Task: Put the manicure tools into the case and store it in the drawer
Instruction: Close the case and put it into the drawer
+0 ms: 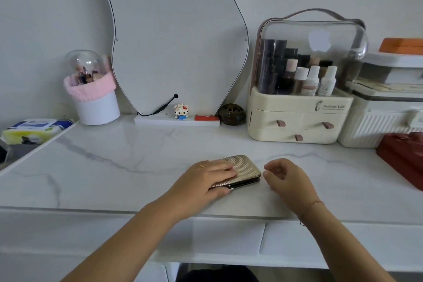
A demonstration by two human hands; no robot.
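though closed, gold case [245, 165] under flat-fingered left grip [206, 178], right grip [286, 176] loosely curled just beside

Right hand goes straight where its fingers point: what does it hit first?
Probably the gold case, at its right end: the right hand sits just beside it, nothing between.

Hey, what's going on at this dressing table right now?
A person is at a marble table with a gold case lying on it, apparently closed. Their left hand rests flat on top of the case, thumb at its near edge. The right hand is just beside the case, fingers loosely curled, holding nothing. The drawer under the tabletop looks closed, so the case is not yet stored.
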